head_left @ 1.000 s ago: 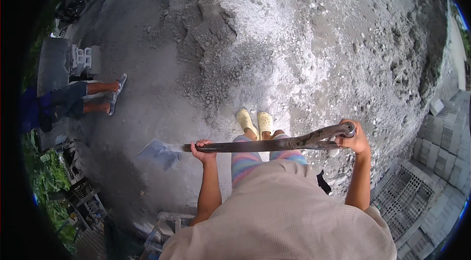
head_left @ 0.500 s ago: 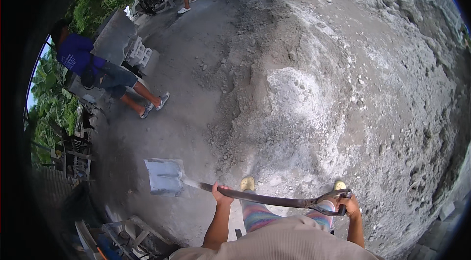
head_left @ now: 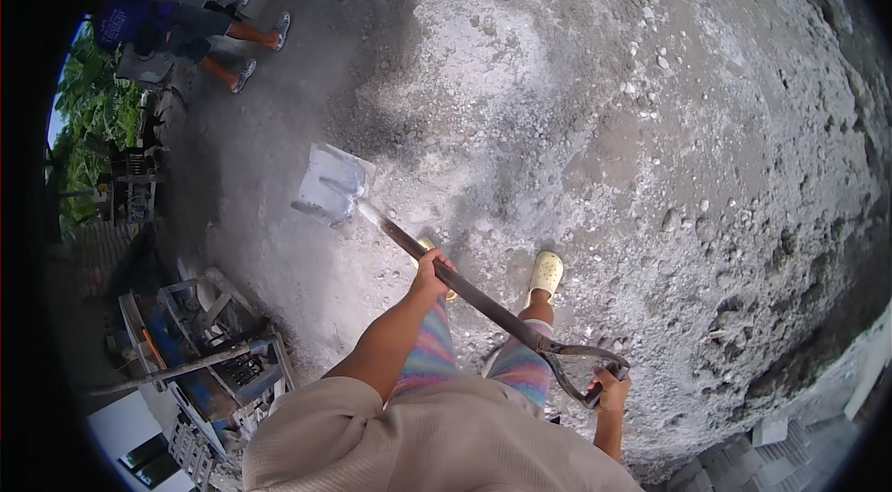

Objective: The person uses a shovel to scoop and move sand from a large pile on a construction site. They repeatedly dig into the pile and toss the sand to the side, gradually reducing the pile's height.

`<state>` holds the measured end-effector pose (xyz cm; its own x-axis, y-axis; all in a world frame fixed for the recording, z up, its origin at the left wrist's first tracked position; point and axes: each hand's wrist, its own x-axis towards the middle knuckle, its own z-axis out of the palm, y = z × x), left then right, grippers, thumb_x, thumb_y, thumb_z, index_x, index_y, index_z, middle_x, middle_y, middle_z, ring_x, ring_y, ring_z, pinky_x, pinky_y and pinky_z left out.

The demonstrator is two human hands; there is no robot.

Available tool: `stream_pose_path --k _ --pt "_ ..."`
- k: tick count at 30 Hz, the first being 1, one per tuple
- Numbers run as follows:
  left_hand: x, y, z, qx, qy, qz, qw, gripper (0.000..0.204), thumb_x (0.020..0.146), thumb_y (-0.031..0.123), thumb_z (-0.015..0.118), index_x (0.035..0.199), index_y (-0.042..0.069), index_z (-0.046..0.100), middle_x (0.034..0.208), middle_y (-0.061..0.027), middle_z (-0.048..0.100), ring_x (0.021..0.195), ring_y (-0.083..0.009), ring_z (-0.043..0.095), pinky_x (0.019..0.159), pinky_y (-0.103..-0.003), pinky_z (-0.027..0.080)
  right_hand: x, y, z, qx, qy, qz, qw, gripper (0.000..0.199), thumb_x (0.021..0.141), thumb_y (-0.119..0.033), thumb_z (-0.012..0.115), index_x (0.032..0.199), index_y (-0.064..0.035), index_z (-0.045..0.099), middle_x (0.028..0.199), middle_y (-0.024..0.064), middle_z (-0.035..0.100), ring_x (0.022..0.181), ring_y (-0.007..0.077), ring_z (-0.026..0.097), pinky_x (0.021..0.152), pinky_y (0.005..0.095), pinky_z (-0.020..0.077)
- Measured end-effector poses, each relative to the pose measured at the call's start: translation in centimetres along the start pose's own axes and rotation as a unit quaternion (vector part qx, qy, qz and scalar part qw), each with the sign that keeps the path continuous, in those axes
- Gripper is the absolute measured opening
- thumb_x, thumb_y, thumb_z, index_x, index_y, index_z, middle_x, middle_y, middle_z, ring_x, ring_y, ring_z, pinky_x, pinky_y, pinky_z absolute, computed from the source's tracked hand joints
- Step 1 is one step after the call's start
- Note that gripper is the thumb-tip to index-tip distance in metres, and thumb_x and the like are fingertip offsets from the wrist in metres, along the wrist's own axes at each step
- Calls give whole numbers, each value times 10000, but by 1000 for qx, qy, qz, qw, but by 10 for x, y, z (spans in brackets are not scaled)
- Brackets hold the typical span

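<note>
My left hand (head_left: 429,271) grips mid-shaft and my right hand (head_left: 609,392) clasps the D-handle of the long grey-bladed metal shovel (head_left: 446,276), blade up-left toward the pale gravel heap (head_left: 520,102).

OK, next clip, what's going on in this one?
A person stands on a wide heap of grey sand and gravel, holding a shovel. The left hand grips the shaft midway; the right hand holds the D-shaped grip. The metal blade points toward the heap's left edge, looking empty. Another person stands at the upper left.
</note>
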<state>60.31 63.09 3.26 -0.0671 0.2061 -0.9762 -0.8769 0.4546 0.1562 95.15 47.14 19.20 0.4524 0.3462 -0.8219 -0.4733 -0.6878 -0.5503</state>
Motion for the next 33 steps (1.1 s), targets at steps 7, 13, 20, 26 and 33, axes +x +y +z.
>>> stream_pose_path --k 7,13,20,26,33 --pt "38 -241 4 123 -42 -266 955 157 596 131 577 556 100 428 496 -26 412 469 -165 436 465 -312 386 -86 56 -169 -139 285 -102 943 321 695 -365 500 804 -63 492 702 101 536 579 202 494 460 313 402" --pt "-6 -360 30 133 -60 -410 900 136 591 124 577 567 102 446 522 -18 424 481 -166 445 478 -309 391 -152 -29 -175 -248 461 -10 852 144 524 -66 545 659 -36 503 596 69 494 535 194 483 471 321 416" --pt "140 -275 78 100 -88 -267 954 151 573 145 574 577 99 431 508 -29 410 469 -178 440 464 -325 373 12 1 -86 10 278 -44 960 101 565 -103 484 557 -80 386 466 12 343 381 121 364 382 259 337" --pt "201 -191 46 150 -88 -159 972 127 590 132 539 539 88 430 502 -46 425 431 -178 436 425 -298 368 46 92 -41 97 209 -5 973 130 551 -8 494 642 -47 411 494 35 387 367 134 391 344 254 360" --pt "163 -156 8 217 -36 -91 971 99 572 110 552 582 70 461 525 -50 439 449 -184 450 440 -310 388 0 133 -42 122 196 76 970 88 526 -55 471 561 -74 393 455 44 393 366 167 400 380 266 377"
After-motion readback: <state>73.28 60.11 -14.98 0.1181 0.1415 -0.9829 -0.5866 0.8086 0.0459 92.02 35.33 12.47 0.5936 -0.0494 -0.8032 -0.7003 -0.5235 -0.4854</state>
